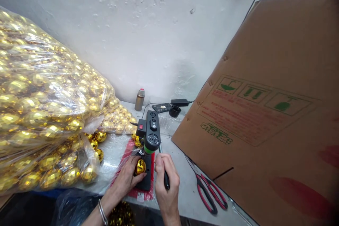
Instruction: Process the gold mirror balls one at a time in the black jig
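Observation:
A gold faceted ball (141,166) rests between the thumb and fingers of my left hand (129,176), just below the head of a small black bench machine (153,130) that looks like a mini drill press. The machine has a green ring, a chuck and a side box with a red switch. My right hand (166,180) is closed around the black-gripped lever (166,180) on the machine's right side. Under the black base (145,183) lies a red plastic sheet (140,195). More gold balls (138,142) sit behind the machine.
Large clear bags of gold balls (47,95) fill the left side, with loose balls (99,154) beside them. A big cardboard box (265,106) stands right. Red-handled scissors (210,194), a flask (140,99), a black cap (174,111) and a power adapter (179,102) surround the machine.

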### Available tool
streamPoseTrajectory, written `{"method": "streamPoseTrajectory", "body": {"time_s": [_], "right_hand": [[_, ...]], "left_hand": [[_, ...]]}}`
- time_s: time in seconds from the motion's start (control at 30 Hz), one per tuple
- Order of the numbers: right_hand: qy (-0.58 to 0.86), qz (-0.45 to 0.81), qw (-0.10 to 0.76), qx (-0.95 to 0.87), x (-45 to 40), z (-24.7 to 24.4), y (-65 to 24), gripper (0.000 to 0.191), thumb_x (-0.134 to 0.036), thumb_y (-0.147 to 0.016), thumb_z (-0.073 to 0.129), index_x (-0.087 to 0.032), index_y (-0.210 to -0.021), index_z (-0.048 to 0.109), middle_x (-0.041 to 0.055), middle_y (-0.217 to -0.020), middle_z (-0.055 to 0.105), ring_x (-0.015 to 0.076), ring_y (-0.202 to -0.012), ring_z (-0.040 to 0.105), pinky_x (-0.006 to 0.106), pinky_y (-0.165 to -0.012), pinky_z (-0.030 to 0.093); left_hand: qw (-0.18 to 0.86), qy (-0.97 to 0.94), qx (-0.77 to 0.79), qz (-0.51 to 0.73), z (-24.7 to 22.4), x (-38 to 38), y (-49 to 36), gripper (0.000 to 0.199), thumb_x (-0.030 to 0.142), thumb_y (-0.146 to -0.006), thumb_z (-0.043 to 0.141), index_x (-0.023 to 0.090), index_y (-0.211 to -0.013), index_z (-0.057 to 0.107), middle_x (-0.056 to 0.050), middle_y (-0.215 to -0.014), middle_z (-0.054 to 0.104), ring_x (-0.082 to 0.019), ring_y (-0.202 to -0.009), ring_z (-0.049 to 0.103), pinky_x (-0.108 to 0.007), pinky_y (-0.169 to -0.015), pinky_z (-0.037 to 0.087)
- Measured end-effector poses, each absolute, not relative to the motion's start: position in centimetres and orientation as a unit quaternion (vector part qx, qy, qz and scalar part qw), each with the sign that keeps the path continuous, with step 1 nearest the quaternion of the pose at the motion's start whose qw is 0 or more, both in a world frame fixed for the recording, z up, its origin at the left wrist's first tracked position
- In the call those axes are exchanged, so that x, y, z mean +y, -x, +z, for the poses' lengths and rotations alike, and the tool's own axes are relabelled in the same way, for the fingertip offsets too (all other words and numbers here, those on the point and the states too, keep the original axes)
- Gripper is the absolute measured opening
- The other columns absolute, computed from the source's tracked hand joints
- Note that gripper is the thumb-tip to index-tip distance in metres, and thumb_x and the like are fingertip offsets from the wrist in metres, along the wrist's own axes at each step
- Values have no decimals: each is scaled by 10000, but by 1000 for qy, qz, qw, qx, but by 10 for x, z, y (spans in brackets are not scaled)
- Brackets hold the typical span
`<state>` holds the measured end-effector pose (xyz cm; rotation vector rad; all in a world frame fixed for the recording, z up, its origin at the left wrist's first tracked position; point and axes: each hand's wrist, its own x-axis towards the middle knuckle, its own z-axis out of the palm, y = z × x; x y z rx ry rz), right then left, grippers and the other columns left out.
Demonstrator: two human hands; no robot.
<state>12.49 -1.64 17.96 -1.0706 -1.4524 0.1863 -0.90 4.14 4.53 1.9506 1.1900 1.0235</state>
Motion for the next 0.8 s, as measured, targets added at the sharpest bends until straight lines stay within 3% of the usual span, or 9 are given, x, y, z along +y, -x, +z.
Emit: {"method": "streamPoseTrajectory", "body": {"time_s": [0.23,0.4,0.8], "right_hand": [[462,76,620,-629,-17,178,-126,260,-172,-1025,412,-214,-808,549,-16,-723,511,109,-630,503,199,-576,430],[455,76,623,-632,-17,179,-126,244,-151,-1014,416,-217,-815,539,-14,-736,525,108,-650,519,192,-598,442],[448,52,623,-639,-17,168,-127,232,-105,-1005,405,-214,-831,514,-15,-736,491,97,-615,506,182,-560,437]], "left_hand": [[283,-732,459,417,34,44,6,480,278,-786,725,214,-1247,607,-142,-1254,693,-341,-1173,645,-526,-1015,513],[273,-737,484,385,38,50,-3,405,325,-766,738,220,-1143,635,-112,-1149,711,-340,-1087,654,-521,-968,489],[282,-750,491,342,32,52,-3,474,356,-738,768,226,-1170,624,-77,-1080,696,-313,-1031,627,-488,-975,429]]}}
